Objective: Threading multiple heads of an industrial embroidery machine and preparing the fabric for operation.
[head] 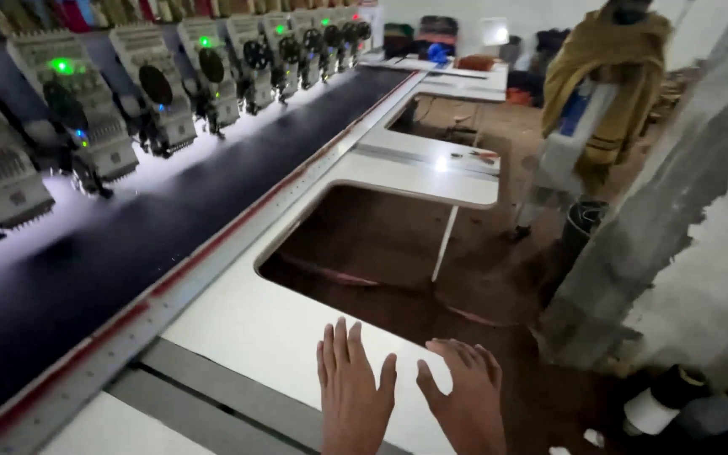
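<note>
My left hand [353,389] lies flat, palm down, on the white table top [246,324], fingers spread and holding nothing. Beside it my right hand [465,396] rests at the table's near right edge, fingers slightly curled over it, also holding nothing. The two hands are close but apart. To their left a long dark fabric [153,227] is stretched along the machine bed under a row of embroidery heads [162,93] with green lights.
A red-edged metal frame rail [238,227] borders the fabric. The white table has cut-out bays [381,253] showing brown floor. A person in a mustard shawl [604,93] stands at the back right. A rough concrete pillar [676,211] rises on the right.
</note>
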